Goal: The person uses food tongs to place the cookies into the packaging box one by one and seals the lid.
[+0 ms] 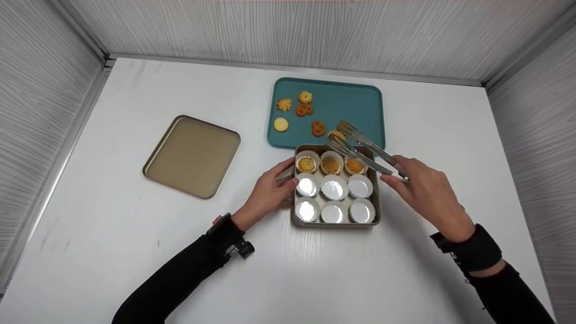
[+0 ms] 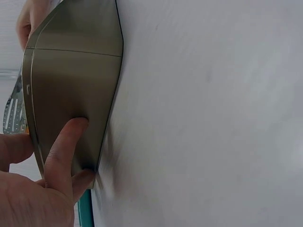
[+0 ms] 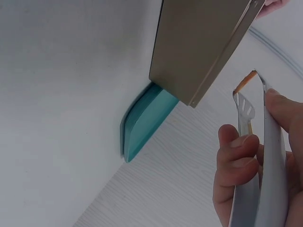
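A rectangular metal tin (image 1: pixel 337 226) holds rows of paper cups (image 1: pixel 334 187). Three cups in its far row contain cookies (image 1: pixel 307 164); the others show shiny bottoms. My left hand (image 1: pixel 272 191) holds the tin's left side, thumb at the rim and fingers against the outer wall (image 2: pixel 61 94). In my right hand (image 1: pixel 425 193) are metal tongs (image 1: pixel 373 150), gripped by their arms. Their slotted tips pinch a brown cookie (image 3: pixel 245 81) above the tin's far edge, overlapping the near side of the teal tray (image 1: pixel 346 99) in the head view.
On the tray lie two pretzel-shaped cookies (image 1: pixel 318 128), a round pale cookie (image 1: pixel 281 124), a flower-shaped cookie (image 1: pixel 284 105) and a ring-like cookie (image 1: pixel 305 96). A square metal lid (image 1: pixel 193 157) rests on the white table to the left. Grey panels (image 1: pixel 292 33) wall the table in.
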Demonstrator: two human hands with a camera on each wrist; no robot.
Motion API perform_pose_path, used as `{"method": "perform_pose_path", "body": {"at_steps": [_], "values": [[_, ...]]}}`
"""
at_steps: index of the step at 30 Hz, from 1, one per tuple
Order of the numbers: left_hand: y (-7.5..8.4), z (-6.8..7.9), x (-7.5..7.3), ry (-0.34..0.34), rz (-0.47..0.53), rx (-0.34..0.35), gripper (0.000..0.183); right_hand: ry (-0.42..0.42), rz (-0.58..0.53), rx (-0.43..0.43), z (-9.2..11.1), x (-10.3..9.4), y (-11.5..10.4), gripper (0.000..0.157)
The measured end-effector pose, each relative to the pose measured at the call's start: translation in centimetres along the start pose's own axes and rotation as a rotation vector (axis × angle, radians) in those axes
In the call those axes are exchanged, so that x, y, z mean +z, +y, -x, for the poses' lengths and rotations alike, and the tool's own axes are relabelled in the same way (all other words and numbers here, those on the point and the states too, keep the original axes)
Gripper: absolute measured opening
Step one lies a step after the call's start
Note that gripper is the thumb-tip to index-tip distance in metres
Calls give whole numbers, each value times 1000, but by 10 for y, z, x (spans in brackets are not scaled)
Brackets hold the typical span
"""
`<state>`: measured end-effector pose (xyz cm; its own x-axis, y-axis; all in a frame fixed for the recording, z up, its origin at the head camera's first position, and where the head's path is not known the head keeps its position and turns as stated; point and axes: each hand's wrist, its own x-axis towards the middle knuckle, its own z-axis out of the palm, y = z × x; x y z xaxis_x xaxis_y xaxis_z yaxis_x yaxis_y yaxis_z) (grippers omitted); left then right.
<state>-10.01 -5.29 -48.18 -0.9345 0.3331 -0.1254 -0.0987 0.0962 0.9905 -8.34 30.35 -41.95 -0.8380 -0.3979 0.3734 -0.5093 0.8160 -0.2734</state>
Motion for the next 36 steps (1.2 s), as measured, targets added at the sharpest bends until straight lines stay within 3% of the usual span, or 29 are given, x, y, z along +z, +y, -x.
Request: {"method": "perform_pose_path", "body": {"at_steps": [9, 20, 36], "values": [[-1, -1, -1, 0, -2, 20, 62, -85, -2, -54, 5, -1, -10, 49], [0, -2, -1, -18, -6, 12, 61, -200, 110, -188, 2, 2, -16, 50], [-1, 0, 0, -2, -15, 16, 62, -225, 146, -263, -6, 9, -23, 52]]}}
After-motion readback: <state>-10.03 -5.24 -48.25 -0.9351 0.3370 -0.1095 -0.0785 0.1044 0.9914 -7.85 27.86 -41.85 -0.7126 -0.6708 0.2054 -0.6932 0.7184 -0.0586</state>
